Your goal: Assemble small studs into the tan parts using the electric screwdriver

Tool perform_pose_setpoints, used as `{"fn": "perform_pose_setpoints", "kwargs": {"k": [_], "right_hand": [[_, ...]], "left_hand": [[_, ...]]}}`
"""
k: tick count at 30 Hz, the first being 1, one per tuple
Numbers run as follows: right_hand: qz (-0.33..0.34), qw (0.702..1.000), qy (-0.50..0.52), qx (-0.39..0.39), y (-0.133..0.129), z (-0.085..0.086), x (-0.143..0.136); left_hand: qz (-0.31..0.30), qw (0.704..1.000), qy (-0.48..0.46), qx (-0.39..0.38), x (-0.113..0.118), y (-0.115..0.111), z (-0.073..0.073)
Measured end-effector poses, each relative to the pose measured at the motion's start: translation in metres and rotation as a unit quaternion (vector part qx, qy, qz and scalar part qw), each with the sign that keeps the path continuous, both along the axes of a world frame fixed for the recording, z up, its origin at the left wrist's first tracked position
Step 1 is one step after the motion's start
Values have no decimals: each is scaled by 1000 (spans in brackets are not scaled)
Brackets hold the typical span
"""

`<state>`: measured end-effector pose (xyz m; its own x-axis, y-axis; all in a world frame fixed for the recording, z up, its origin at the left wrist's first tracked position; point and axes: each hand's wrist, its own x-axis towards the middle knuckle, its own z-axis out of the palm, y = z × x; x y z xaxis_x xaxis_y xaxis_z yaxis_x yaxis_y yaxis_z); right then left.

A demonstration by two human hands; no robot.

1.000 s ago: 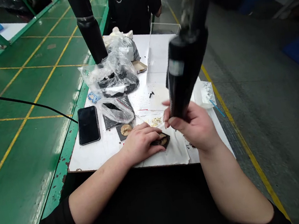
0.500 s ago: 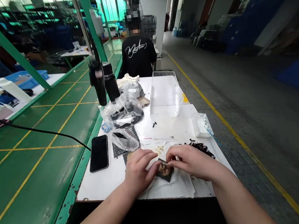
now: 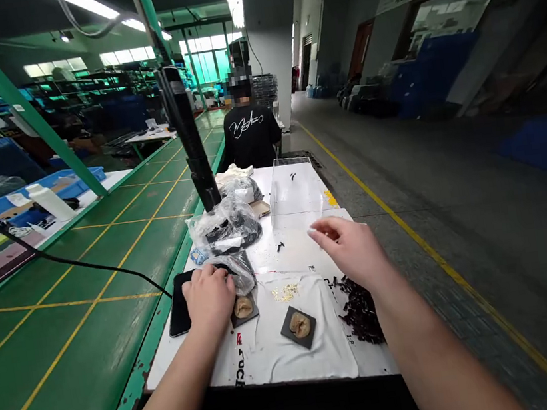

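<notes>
My left hand is at the plastic bag of black pieces, over the phone's right side, its fingers curled; what they hold, if anything, is hidden. My right hand is raised over the table's right side, thumb and forefinger slightly apart, with nothing visible between them. A dark square pad with a tan lump lies on the white cloth. A second pad with a tan lump sits beside my left hand. Small gold pieces are scattered on the cloth.
Black parts are heaped at the right. A clear box stands farther back, near filled plastic bags. The phone lies left, beside the green conveyor. A person in a black shirt sits beyond the table.
Both hands have left the pad on the cloth. My left hand moved left to the plastic bag, and my right hand moved up and right. The view has tilted upward.
</notes>
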<state>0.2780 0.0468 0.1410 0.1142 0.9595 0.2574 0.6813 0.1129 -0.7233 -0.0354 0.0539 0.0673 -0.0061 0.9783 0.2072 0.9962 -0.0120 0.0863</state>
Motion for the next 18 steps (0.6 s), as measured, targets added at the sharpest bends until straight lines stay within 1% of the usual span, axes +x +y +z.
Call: {"fn": "perform_pose_setpoints", "kwargs": {"k": [1, 3, 5, 8, 11, 14, 18], "right_hand": [[7, 998, -51, -38, -9, -6, 3], [8, 982, -149, -112, -25, -19, 12], [-4, 964, -213, -159, -38, -31, 22], [-3, 949, -249, -193, -56, -47, 35], [5, 936, -275, -219, -70, -57, 37], [-8, 929, -294, -226, -72, -65, 28], [-40, 920, -316, -228, -57, -73, 14]], "left_hand": [[-10, 1000, 14, -12, 2, 4, 1], [-23, 999, 21, -31, 7, 10, 1], [-30, 998, 21, -48, 12, 16, 0], [-34, 997, 21, -60, 17, 21, -1], [-23, 998, 21, -59, 17, 22, -4], [-12, 998, 22, -56, 14, 21, -8], [-4, 998, 21, -52, 13, 20, -12]]}}
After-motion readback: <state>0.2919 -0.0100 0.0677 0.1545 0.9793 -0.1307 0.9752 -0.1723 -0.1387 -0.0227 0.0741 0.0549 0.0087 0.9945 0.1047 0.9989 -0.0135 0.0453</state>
